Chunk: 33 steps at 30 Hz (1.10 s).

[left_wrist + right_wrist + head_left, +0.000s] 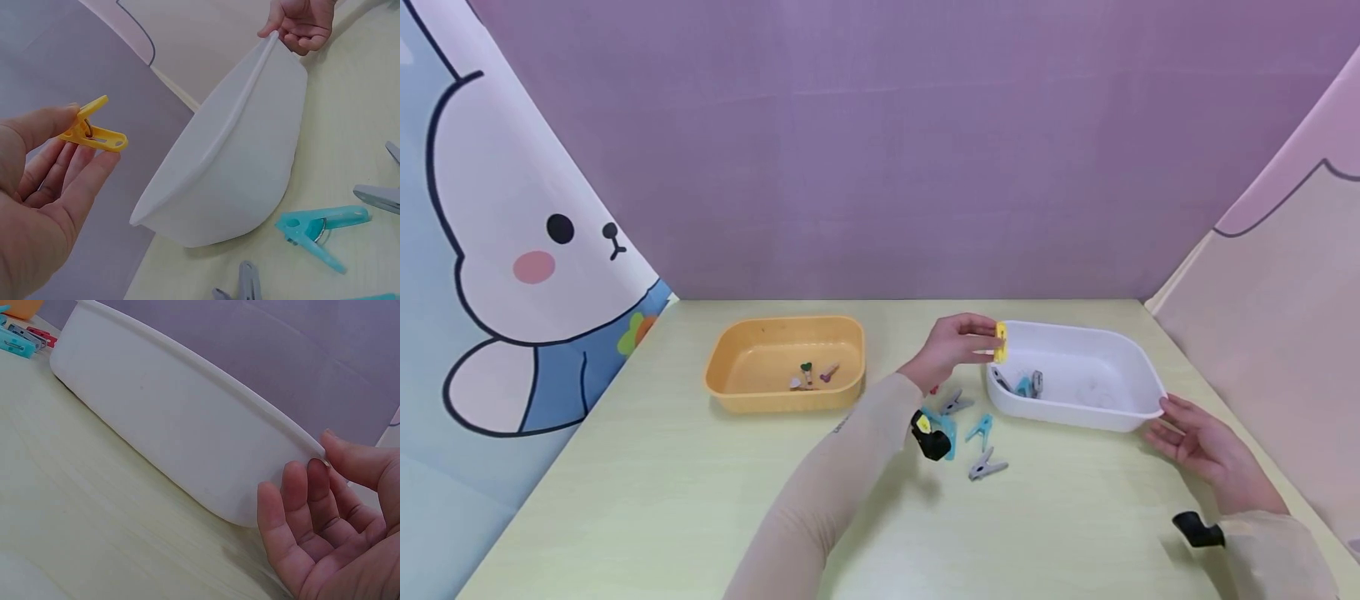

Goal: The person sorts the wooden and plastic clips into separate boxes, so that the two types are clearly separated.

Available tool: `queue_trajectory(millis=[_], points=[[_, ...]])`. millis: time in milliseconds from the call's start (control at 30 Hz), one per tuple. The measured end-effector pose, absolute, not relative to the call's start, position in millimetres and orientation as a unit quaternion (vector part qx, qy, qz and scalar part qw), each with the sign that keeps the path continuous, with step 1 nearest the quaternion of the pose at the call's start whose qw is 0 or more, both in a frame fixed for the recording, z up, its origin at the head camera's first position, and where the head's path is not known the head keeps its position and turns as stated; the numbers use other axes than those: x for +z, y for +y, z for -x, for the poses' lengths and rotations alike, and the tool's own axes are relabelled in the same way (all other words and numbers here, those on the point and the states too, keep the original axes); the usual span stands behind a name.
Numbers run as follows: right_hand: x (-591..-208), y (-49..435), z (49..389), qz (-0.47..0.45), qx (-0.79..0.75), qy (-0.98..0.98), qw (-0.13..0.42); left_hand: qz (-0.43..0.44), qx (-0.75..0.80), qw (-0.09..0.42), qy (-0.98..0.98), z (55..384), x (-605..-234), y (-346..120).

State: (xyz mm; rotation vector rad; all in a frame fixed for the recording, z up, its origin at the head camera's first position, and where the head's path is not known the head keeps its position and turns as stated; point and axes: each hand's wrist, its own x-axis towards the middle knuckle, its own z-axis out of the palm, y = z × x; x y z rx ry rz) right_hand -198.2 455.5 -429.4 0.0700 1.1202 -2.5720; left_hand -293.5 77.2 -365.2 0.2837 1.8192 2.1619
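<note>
My left hand (951,346) pinches a yellow plastic clothespin (1001,342) between thumb and fingers, above the left rim of a white basin (1075,415). In the left wrist view the clothespin (80,132) is plainly clear of the basin (240,175). On the basin's right front corner, my right hand (1206,450) grips the rim, thumb on top and fingers curled against the outer wall (156,412). Inside the basin lie a blue clothespin (1023,387) and grey ones (1037,383) near its left end.
Between the arms, several clothespins lie on the table, among them a blue one (981,428), a grey one (987,465) and another grey one (955,403). A red piece (934,389) is partly hidden by the left wrist. Further left stands an orange basin (786,403) holding small clips (829,372).
</note>
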Motion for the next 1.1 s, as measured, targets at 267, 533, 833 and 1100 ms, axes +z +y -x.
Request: queue_trajectory(millis=[267, 533, 833, 1100], points=[[-430, 456, 198, -0.022, -0.903, 0.394, 0.171, -0.073, 0.766, 0.132, 0.625, 295, -370, 94], [-431, 456, 199, -0.015, -0.904, 0.39, 0.174, -0.048, 0.754, 0.111, 0.645, 297, -379, 112], [-432, 456, 199, -0.015, -0.906, 0.387, 0.171, 0.006, 0.697, 0.085, 0.712, 295, -380, 125], [-433, 458, 199, -0.017, -0.903, 0.395, 0.168, 0.005, 0.666, 0.077, 0.742, 294, -382, 125]])
